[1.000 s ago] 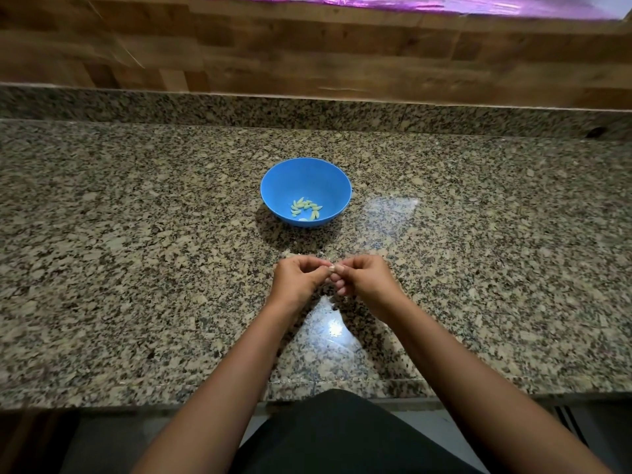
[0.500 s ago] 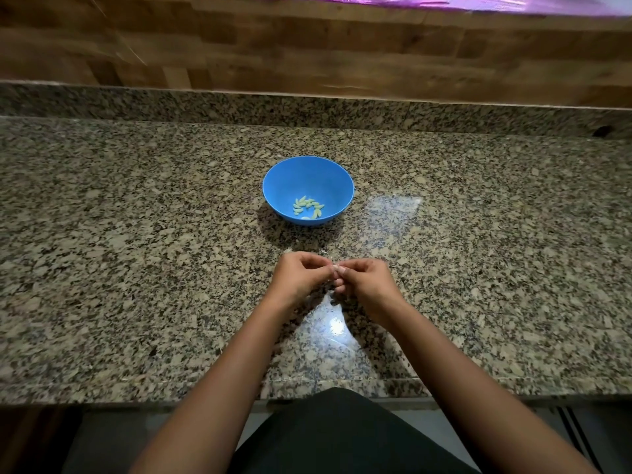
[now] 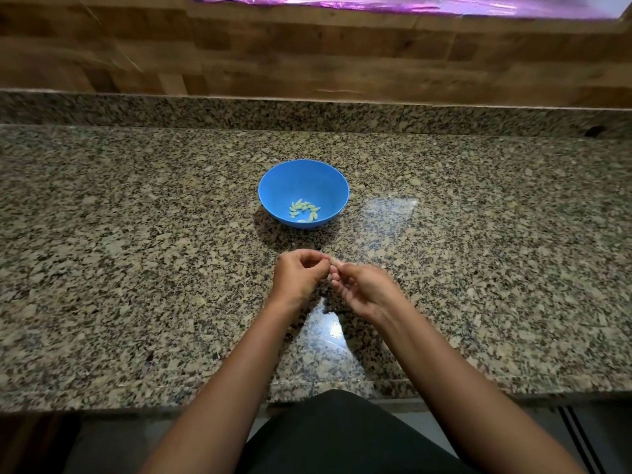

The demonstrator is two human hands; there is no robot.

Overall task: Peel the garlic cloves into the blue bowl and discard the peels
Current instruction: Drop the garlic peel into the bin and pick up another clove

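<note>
Near the counter edge [image 3: 307, 391] — left hand [image 3: 298, 275], right hand [image 3: 364, 289] pinch garlic clove [image 3: 332, 267].

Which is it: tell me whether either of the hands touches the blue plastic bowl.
Apart. The head view shows speckled countertop between the blue plastic bowl and both hands, left and right.

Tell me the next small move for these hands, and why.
Probably finish stripping the skin. Both the left hand and right hand pinch a small garlic clove just short of the blue bowl, where peeled cloves already lie.
</note>
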